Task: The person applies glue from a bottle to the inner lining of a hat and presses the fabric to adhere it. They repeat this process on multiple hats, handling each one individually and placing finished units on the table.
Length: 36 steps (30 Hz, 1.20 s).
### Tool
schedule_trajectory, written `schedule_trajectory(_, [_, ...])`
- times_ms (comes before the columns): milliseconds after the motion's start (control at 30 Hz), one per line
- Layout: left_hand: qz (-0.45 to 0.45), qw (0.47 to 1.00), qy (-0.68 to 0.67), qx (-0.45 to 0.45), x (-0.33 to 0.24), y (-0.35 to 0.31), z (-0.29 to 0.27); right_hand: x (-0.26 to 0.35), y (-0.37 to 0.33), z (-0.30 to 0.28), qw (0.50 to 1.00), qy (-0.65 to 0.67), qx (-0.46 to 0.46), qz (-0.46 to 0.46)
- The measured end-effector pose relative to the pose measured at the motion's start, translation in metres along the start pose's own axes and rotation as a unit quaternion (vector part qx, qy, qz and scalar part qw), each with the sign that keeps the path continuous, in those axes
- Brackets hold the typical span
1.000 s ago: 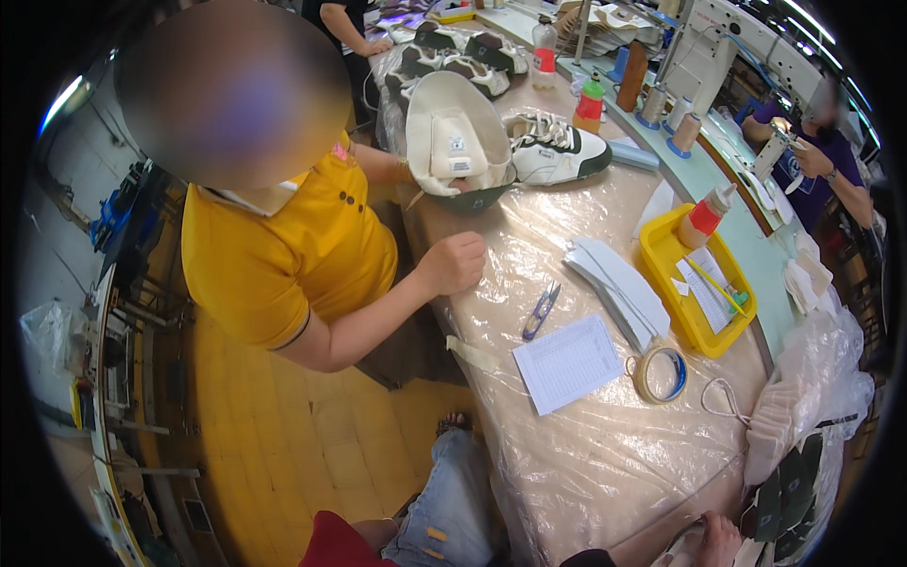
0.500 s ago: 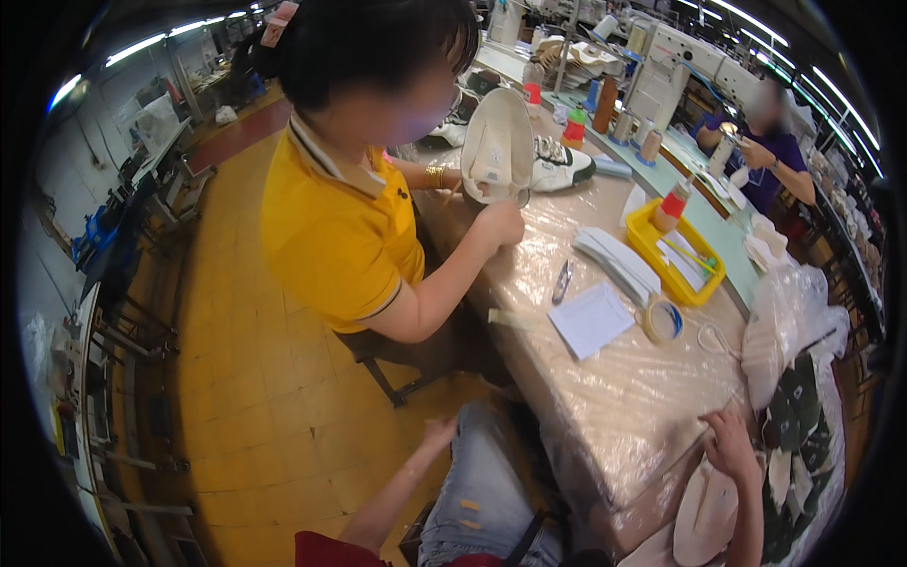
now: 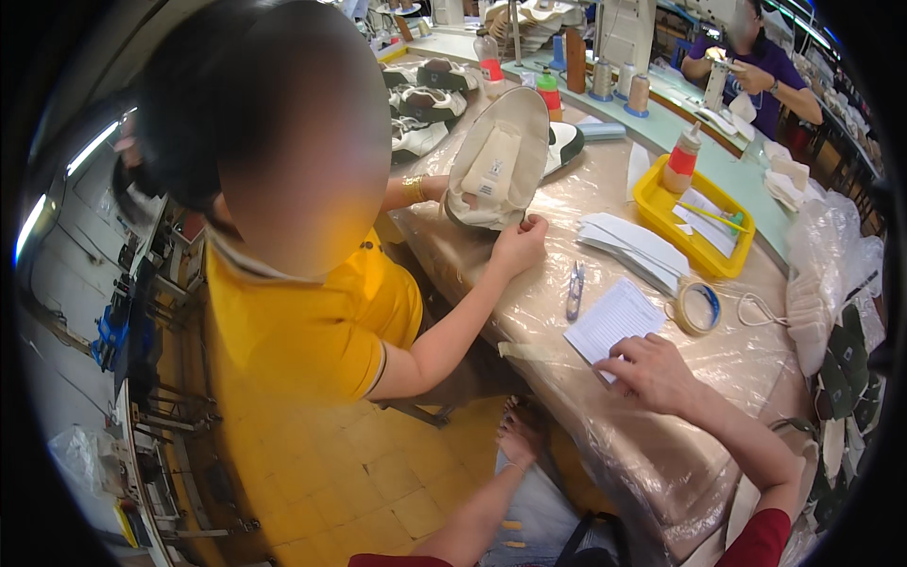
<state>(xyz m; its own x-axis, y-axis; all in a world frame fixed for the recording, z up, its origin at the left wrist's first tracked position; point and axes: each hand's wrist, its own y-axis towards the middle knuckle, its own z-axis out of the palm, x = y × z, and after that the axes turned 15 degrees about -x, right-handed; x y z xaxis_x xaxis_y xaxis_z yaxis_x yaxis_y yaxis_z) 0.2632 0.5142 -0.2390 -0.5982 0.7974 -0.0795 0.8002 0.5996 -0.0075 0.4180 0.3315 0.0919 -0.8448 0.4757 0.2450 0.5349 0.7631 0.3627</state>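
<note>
My right hand [image 3: 650, 373] reaches over the table, its fingers loosely bent and apart, fingertips at the near edge of a white sheet of lined paper [image 3: 616, 319]. Nothing shows in its grip. My left hand [image 3: 518, 439] is low beside the table edge, by my knee, fingers loosely extended and holding nothing I can see. Thread snips [image 3: 575, 291] lie left of the paper. To its right is a roll of tape [image 3: 697, 309]. Behind the paper rests a stack of white strips [image 3: 633, 248]. A co-worker in yellow holds a pale shoe upper [image 3: 496, 170] in both hands.
A yellow tray [image 3: 727, 263] holds a red-banded bottle [image 3: 682, 159] and papers. White-and-dark shoes [image 3: 425, 104] stand at the far left of the plastic-covered table [image 3: 652, 454]. Plastic bags [image 3: 836, 250] and dark green pieces [image 3: 841, 373] crowd the right edge. Another person sits at a machine behind.
My right hand has moved from the pale pieces at the near right edge, forward and left to the paper. My left hand has shifted forward. The view has turned and come closer to the co-worker.
</note>
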Motion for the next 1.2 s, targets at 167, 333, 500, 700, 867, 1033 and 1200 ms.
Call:
schedule_trajectory(167, [-0.030, 0.998, -0.032, 0.045, -0.003, 0.009, -0.005, -0.014, 0.015, 0.035, 0.994, 0.068, -0.089, 0.008])
schedule_trajectory(333, [-0.068, 0.992, -0.068, 0.077, -0.007, 0.020, -0.019, -0.014, 0.013, 0.063, 0.986, 0.119, -0.109, 0.033])
schedule_trajectory(500, [-0.063, 0.990, -0.079, 0.095, -0.012, 0.021, -0.025, -0.010, 0.003, 0.079, 0.989, 0.093, -0.114, 0.026])
schedule_trajectory(700, [-0.085, 0.987, -0.086, 0.107, -0.014, 0.024, -0.020, -0.005, 0.009, 0.066, 0.983, 0.124, -0.132, 0.007])
schedule_trajectory(867, [-0.093, 0.986, -0.079, 0.118, -0.016, 0.022, -0.021, -0.004, 0.036, 0.037, 0.987, 0.081, -0.137, 0.006])
schedule_trajectory(1033, [-0.089, 0.988, -0.090, 0.092, -0.014, 0.017, -0.014, -0.034, 0.097, 0.025, 0.988, 0.045, -0.146, -0.025])
schedule_trajectory(1200, [-0.087, 0.992, -0.039, 0.079, -0.015, 0.014, -0.001, -0.049, 0.138, 0.050, 0.983, 0.141, -0.106, 0.049])
